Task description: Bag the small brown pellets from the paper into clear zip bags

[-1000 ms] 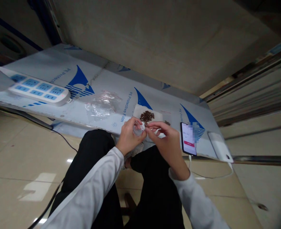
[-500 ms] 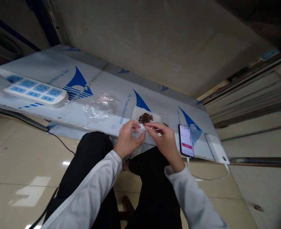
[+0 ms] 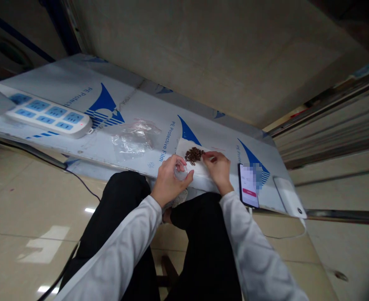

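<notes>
Many brown bits (image 3: 192, 156): in a heap on white paper (image 3: 199, 169), between the hands
Left hand (image 3: 171, 175): curled round a small clear cup (image 3: 181, 173)
Right hand (image 3: 218, 168): fingers bent, tips at the heap's right edge; can't tell if they hold any

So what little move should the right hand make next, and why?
Perhaps the right hand should pinch a piece from the brown pile: it is at the pile's edge, and the left hand holds what looks like a clear container close by.
</notes>
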Demonstrator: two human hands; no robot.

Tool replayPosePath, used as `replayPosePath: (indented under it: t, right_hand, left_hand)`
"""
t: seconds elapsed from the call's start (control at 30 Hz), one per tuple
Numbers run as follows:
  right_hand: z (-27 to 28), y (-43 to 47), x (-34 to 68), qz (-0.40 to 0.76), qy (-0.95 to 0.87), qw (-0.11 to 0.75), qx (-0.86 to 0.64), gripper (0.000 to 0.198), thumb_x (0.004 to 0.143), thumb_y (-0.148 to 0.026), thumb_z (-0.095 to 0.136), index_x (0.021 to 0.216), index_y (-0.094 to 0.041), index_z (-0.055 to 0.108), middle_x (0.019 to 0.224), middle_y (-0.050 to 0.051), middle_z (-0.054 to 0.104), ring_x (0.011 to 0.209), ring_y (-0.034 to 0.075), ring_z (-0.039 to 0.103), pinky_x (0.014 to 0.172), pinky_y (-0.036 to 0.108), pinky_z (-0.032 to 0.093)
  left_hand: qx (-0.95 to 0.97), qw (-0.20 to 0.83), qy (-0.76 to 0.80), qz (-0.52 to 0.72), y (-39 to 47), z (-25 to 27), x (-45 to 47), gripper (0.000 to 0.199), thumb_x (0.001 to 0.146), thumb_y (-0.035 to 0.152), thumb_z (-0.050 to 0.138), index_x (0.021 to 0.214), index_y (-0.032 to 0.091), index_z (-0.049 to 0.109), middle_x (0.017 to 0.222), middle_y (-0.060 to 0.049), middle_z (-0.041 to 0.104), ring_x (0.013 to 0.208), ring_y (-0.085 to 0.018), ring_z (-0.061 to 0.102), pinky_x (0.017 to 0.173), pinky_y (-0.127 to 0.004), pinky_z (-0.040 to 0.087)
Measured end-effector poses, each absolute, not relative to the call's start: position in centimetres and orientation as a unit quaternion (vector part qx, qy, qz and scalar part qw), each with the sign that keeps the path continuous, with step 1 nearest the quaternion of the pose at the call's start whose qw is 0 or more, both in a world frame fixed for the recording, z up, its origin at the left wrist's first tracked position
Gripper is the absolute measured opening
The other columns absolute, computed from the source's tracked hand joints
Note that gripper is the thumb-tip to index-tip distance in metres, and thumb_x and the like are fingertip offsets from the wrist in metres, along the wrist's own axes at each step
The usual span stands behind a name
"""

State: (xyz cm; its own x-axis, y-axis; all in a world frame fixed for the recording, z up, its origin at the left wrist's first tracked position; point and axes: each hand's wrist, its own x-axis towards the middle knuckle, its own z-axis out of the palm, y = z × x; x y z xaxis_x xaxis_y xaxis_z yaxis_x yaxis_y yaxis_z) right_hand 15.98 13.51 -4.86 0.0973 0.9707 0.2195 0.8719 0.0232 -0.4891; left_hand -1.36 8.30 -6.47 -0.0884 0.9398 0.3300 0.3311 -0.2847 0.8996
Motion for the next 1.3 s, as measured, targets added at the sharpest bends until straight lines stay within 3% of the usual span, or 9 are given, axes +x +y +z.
replayPosePath:
  t: [0.13, 0.27, 0.43, 0.6, 0.67, 0.77, 0.83, 1.1, 1.3]
  right_hand:
    - [-0.7, 8.9, 12.9, 0.194, -0.700, 0.343, -0.596, 0.018, 0.079, -0.035, 0.065, 0.086, -0.019, 0.071, 0.082, 0.004, 0.069, 0.064, 0.015, 0.058, 0.058, 0.026, 0.045]
    - [0.5, 6.5, 10.9, 0.179, -0.771, 0.282, -0.542, 0.013, 0.083, -0.031, 0.063, 0.082, -0.023, 0.073, 0.076, 0.003, 0.062, 0.071, 0.016, 0.058, 0.067, 0.029, 0.046]
    - [0.0, 6.3, 11.4, 0.222, -0.793, 0.250, -0.510, 0.013, 0.082, -0.035, 0.065, 0.079, -0.026, 0.074, 0.104, 0.007, 0.061, 0.090, 0.019, 0.060, 0.078, 0.033, 0.048]
    - [0.0, 6.4, 13.4, 0.345, -0.707, 0.310, -0.534, 0.011, 0.081, -0.031, 0.065, 0.082, -0.021, 0.070, 0.086, 0.004, 0.071, 0.080, 0.018, 0.066, 0.075, 0.031, 0.050]
    - [-0.1, 6.5, 14.2, 0.377, -0.657, 0.339, -0.558, 0.016, 0.078, -0.033, 0.068, 0.086, -0.019, 0.067, 0.081, 0.003, 0.071, 0.075, 0.017, 0.066, 0.072, 0.029, 0.051]
    - [-0.4, 6.5, 15.0, 0.394, -0.618, 0.376, -0.567, 0.029, 0.074, -0.035, 0.072, 0.097, -0.020, 0.061, 0.076, 0.001, 0.071, 0.072, 0.016, 0.067, 0.069, 0.027, 0.050]
    - [-0.5, 6.6, 15.2, 0.399, -0.614, 0.381, -0.565, 0.037, 0.073, -0.035, 0.072, 0.104, -0.021, 0.058, 0.075, 0.000, 0.070, 0.071, 0.015, 0.066, 0.068, 0.027, 0.050]
    - [-0.2, 6.5, 14.5, 0.395, -0.626, 0.367, -0.564, 0.044, 0.071, -0.034, 0.073, 0.110, -0.019, 0.061, 0.078, 0.002, 0.070, 0.073, 0.015, 0.065, 0.068, 0.027, 0.051]
    - [-1.5, 6.5, 12.9, 0.456, -0.579, 0.397, -0.546, 0.022, 0.069, -0.038, 0.074, 0.078, -0.018, 0.070, 0.079, 0.004, 0.073, 0.073, 0.018, 0.066, 0.071, 0.030, 0.052]
  left_hand:
    - [0.616, 0.304, 0.504, 0.524, 8.0, -6.3, -1.1, 0.024, 0.070, 0.024, 0.067, 0.086, 0.021, 0.050, 0.072, 0.002, 0.057, 0.070, -0.014, 0.057, 0.067, -0.026, 0.044]
    - [0.626, 0.324, 0.489, 0.515, 7.5, -6.3, -1.0, 0.022, 0.069, 0.020, 0.064, 0.085, 0.021, 0.050, 0.076, 0.001, 0.059, 0.070, -0.014, 0.057, 0.066, -0.026, 0.044]
    - [0.616, 0.335, 0.477, 0.529, 7.0, -6.1, -1.5, 0.031, 0.065, 0.021, 0.066, 0.091, 0.021, 0.048, 0.076, 0.003, 0.054, 0.070, -0.013, 0.055, 0.067, -0.025, 0.044]
    - [0.608, 0.385, 0.440, 0.537, 6.7, -5.6, -2.0, 0.054, 0.061, 0.026, 0.073, 0.108, 0.019, 0.048, 0.093, -0.003, 0.058, 0.083, -0.016, 0.057, 0.077, -0.029, 0.046]
    - [0.571, 0.447, 0.414, 0.551, 6.7, -5.5, -2.2, 0.044, 0.070, 0.027, 0.068, 0.109, 0.018, 0.051, 0.095, -0.005, 0.061, 0.087, -0.016, 0.058, 0.080, -0.030, 0.046]
    - [0.507, 0.502, 0.411, 0.568, 7.0, -5.6, -2.3, 0.018, 0.078, 0.031, 0.063, 0.090, 0.017, 0.059, 0.084, -0.004, 0.064, 0.078, -0.015, 0.060, 0.075, -0.028, 0.048]
    - [0.491, 0.501, 0.423, 0.573, 7.1, -5.6, -2.4, 0.016, 0.077, 0.032, 0.066, 0.082, 0.017, 0.062, 0.078, -0.004, 0.065, 0.073, -0.014, 0.060, 0.072, -0.028, 0.048]
    - [0.500, 0.492, 0.426, 0.571, 7.0, -5.4, -2.4, 0.019, 0.078, 0.035, 0.066, 0.079, 0.017, 0.066, 0.075, -0.003, 0.067, 0.069, -0.014, 0.060, 0.067, -0.026, 0.048]
    - [0.496, 0.508, 0.415, 0.569, 6.7, -5.5, -2.3, 0.018, 0.076, 0.034, 0.068, 0.078, 0.016, 0.067, 0.074, -0.004, 0.068, 0.070, -0.015, 0.061, 0.068, -0.028, 0.049]
